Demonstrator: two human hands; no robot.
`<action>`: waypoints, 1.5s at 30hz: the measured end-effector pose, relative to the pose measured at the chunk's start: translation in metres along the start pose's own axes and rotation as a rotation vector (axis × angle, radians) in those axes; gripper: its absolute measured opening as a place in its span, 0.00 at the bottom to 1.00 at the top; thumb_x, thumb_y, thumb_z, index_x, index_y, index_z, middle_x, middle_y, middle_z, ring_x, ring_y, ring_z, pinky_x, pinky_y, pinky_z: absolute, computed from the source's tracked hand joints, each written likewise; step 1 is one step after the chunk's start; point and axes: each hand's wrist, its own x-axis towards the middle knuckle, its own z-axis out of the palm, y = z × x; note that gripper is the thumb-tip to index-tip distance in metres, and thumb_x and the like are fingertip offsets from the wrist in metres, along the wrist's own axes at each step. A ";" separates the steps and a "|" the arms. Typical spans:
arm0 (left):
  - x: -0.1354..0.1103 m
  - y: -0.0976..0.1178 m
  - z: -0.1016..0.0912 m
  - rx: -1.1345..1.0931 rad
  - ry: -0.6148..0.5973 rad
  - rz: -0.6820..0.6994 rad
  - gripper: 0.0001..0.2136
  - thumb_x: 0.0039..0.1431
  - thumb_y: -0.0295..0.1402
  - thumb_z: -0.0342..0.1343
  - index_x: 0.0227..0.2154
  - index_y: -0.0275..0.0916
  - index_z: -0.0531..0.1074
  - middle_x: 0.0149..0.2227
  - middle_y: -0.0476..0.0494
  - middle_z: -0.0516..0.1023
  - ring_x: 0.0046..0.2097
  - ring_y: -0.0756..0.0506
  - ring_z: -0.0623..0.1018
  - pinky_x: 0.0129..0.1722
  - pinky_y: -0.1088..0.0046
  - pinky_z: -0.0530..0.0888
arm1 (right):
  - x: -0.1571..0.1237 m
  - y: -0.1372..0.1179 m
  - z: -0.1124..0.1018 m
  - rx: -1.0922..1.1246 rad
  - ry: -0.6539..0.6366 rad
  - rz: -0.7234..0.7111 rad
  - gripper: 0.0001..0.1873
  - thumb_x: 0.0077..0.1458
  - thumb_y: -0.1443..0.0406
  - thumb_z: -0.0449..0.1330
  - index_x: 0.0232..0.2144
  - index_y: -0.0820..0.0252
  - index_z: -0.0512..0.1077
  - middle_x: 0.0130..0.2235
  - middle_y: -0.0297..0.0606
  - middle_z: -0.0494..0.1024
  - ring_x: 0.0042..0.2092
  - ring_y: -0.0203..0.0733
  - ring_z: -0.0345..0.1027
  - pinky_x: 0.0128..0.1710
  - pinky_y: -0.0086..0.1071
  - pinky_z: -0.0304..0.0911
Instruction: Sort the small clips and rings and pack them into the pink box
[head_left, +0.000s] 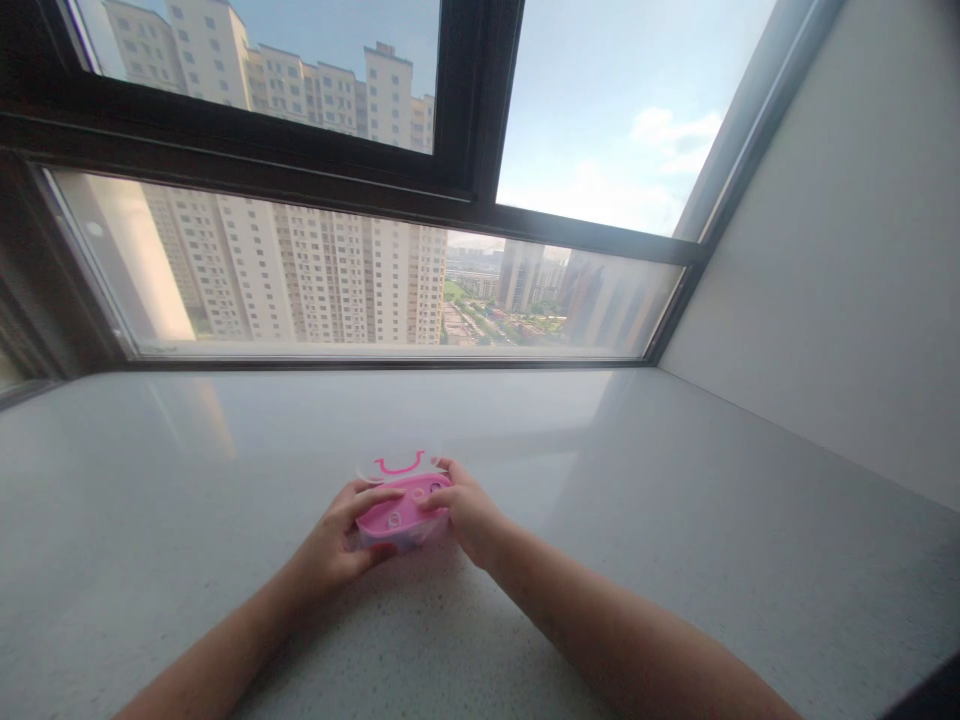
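Note:
A small plastic box (397, 515) with a pink lid and a see-through lower part is between my two hands, low over the pale sill. My left hand (341, 535) wraps its left end, thumb along the near side and fingers over the top. From the right, my right hand (465, 505) grips the other end, with a finger lying on the lid. Just beyond the box shows a curved bright pink handle (400, 465) with clear plastic beside it; whether it is joined to the box, I cannot tell. The box's contents are too blurred to name.
The speckled light stone sill (637, 560) spreads around my hands. A dark window frame (480, 120) stands at the back, with tall buildings outside. A plain white wall (847, 280) rises on the right.

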 end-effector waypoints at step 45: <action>-0.003 -0.002 -0.003 0.167 0.051 0.078 0.30 0.47 0.40 0.60 0.53 0.39 0.58 0.51 0.36 0.65 0.53 0.39 0.68 0.50 0.62 0.69 | 0.011 -0.004 -0.008 0.187 -0.023 0.019 0.12 0.36 0.71 0.55 0.30 0.64 0.69 0.24 0.34 0.71 0.25 0.35 0.63 0.26 0.27 0.56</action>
